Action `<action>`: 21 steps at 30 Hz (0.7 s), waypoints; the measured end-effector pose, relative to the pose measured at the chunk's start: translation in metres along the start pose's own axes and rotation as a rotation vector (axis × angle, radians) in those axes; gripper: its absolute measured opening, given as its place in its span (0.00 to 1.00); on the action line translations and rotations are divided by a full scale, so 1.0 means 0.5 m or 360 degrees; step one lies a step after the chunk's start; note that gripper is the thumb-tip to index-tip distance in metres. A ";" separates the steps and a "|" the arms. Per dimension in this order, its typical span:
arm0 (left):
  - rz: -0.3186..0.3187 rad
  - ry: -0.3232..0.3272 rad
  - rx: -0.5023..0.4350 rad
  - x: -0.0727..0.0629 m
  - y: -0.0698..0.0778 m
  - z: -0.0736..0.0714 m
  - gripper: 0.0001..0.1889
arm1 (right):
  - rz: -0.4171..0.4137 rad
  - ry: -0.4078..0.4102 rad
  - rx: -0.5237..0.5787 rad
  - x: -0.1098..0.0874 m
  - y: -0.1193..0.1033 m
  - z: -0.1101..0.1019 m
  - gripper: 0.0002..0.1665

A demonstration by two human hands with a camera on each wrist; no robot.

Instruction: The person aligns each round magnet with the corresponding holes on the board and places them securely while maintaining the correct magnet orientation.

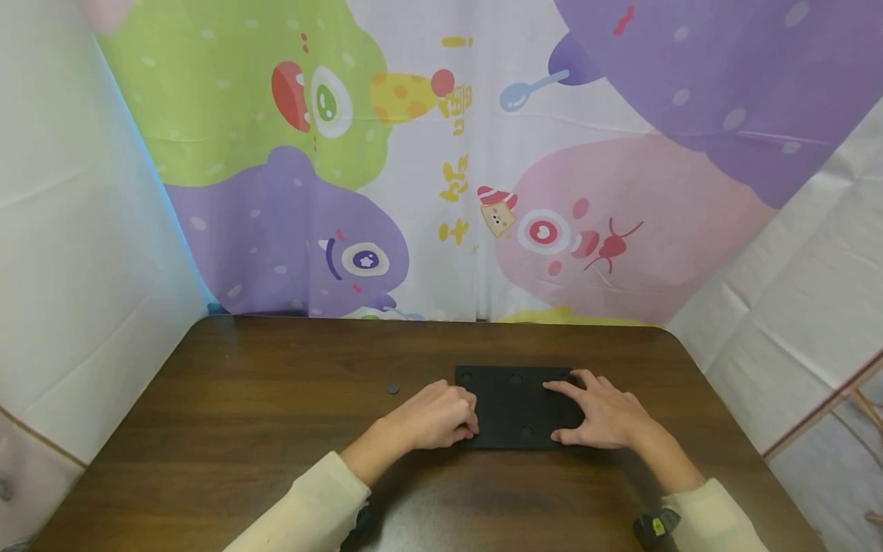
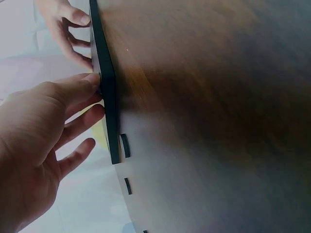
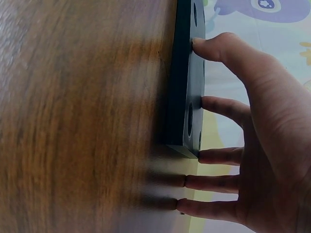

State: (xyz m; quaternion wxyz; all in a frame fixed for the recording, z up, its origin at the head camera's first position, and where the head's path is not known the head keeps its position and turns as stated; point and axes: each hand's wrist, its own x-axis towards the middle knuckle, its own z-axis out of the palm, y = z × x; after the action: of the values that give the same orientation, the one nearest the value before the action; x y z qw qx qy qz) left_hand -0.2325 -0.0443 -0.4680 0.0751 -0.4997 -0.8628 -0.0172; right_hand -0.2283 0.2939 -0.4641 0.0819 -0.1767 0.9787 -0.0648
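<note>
A flat black board [image 1: 507, 406] with shallow round recesses lies on the table between both hands. At its left near corner is my left hand [image 1: 441, 414], fingers curled, the thumb and finger pinching what looks like a small dark disc [image 2: 100, 88] against the board; the fingers mostly hide it. Over the right end my right hand [image 1: 607, 414] spreads its fingers. Its thumb and index fingertip touch the board's top, while other fingers reach past the end in the right wrist view. Left of the board lie a loose dark disc [image 1: 393, 389] and another disc [image 1: 431, 382], partly hidden.
The brown wooden table [image 1: 276, 429] extends around the board. Behind it hangs a cartoon-printed curtain [image 1: 441, 284], with white cloth [image 1: 90, 230] at the left side. Several small discs stand out along the tabletop past the board's end in the left wrist view.
</note>
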 end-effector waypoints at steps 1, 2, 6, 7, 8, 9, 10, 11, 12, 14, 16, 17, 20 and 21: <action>0.0001 0.0000 0.0004 0.000 0.000 0.000 0.04 | 0.0000 0.0001 -0.0002 0.000 0.000 -0.001 0.55; 0.0001 -0.0001 0.0005 0.000 0.000 0.000 0.03 | -0.0002 0.0002 -0.0005 0.000 0.000 -0.002 0.55; -0.0001 -0.0004 0.0006 0.000 -0.001 0.000 0.02 | -0.0003 -0.0003 -0.0001 -0.002 -0.003 -0.003 0.55; 0.0000 -0.0005 0.0012 -0.001 -0.001 0.001 0.02 | -0.0004 -0.0004 0.0004 -0.002 -0.002 -0.004 0.55; 0.0002 -0.0002 0.0014 -0.001 -0.001 0.001 0.02 | -0.0002 -0.0006 0.0011 -0.002 -0.002 -0.003 0.55; 0.0004 0.0002 0.0015 -0.001 -0.001 0.001 0.03 | -0.0003 -0.0004 0.0022 -0.002 -0.001 -0.003 0.55; 0.0006 0.0007 0.0009 -0.001 -0.002 0.001 0.03 | -0.0009 0.0003 0.0026 -0.001 0.001 -0.002 0.55; 0.0008 0.0013 -0.0002 0.000 -0.002 0.002 0.03 | -0.0012 0.0007 0.0035 -0.001 0.003 -0.001 0.55; 0.0008 0.0017 -0.0015 0.000 -0.003 0.002 0.03 | -0.0015 0.0011 0.0041 -0.001 0.004 -0.001 0.54; 0.0003 0.0026 -0.0054 -0.001 -0.003 0.002 0.02 | -0.0044 0.0040 0.0012 0.003 0.016 0.009 0.53; 0.0001 0.0030 -0.0081 -0.001 -0.004 0.002 0.02 | -0.0053 0.0043 0.0009 0.004 0.017 0.009 0.52; -0.0001 0.0029 -0.0091 -0.002 -0.004 0.001 0.02 | -0.0048 0.0038 0.0016 0.004 0.016 0.009 0.53; -0.0012 0.0021 -0.0110 -0.003 -0.004 -0.001 0.02 | -0.0016 0.0003 0.0044 -0.001 0.004 -0.002 0.55; -0.0015 0.0017 -0.0113 -0.004 -0.004 -0.002 0.02 | -0.0010 -0.0004 0.0040 -0.001 0.002 -0.003 0.55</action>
State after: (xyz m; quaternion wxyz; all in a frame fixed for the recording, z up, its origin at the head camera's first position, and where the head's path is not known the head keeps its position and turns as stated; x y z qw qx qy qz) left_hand -0.2332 -0.0469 -0.4673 0.0619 -0.4980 -0.8635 -0.0509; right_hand -0.2283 0.2951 -0.4628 0.0851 -0.1788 0.9771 -0.0772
